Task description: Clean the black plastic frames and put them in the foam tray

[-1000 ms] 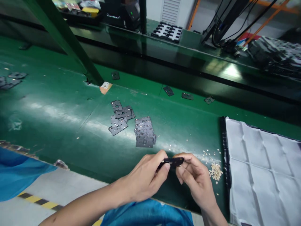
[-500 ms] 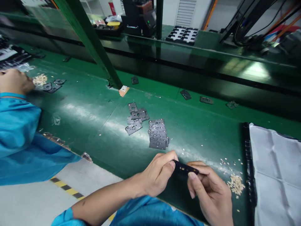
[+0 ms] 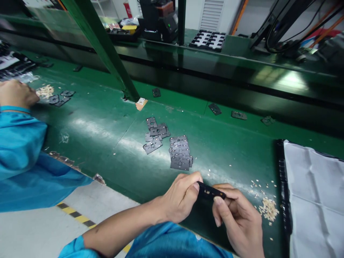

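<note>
The left hand and right hand are clamping fingers on opposite ends of one black part above the green bench. Two clusters of dark plates are lying ahead, one pile of pale chips rightward.

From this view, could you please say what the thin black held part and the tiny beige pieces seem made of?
Black held part: probably matt plastic; its dark surface barely shines. Tiny beige pieces: perhaps matt card or foam, looking pale, dull.
</note>
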`<act>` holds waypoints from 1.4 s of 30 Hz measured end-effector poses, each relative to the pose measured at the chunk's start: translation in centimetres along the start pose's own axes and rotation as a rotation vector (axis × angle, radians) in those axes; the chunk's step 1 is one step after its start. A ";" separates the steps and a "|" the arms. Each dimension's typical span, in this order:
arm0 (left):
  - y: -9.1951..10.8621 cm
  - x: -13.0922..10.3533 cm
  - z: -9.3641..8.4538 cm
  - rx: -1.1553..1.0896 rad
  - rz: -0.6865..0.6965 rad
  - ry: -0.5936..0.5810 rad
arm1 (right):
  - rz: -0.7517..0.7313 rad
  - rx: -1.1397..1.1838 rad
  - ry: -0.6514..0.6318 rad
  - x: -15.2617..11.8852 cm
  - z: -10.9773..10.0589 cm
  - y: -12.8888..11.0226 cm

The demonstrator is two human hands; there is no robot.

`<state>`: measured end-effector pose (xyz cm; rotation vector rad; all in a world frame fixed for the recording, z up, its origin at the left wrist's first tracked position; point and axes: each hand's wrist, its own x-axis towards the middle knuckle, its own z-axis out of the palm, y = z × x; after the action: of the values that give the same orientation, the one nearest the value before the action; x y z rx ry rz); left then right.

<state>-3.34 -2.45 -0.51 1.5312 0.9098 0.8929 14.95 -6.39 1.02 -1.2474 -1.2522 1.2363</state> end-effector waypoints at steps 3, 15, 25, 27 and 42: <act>0.0 0.0 0.1 0.002 0.002 -0.013 | 0.014 -0.008 0.014 -0.1 0.0 -0.1; 0.1 0.2 -0.3 -0.040 0.012 -0.076 | 0.026 0.003 0.064 -0.1 -0.1 -0.2; 0.1 0.4 -0.1 -0.002 0.004 -0.041 | -0.006 0.003 0.034 -0.1 0.0 -0.2; 0.2 0.5 -0.1 0.020 0.003 -0.034 | -0.009 -0.003 0.026 -0.1 0.0 -0.2; 0.4 0.5 -0.3 0.070 -0.021 -0.054 | -0.001 0.000 0.006 0.1 -0.3 -0.1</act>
<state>-3.36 -1.91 -0.02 1.5959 0.9248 0.8084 15.25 -6.32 1.09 -1.2496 -1.2484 1.2306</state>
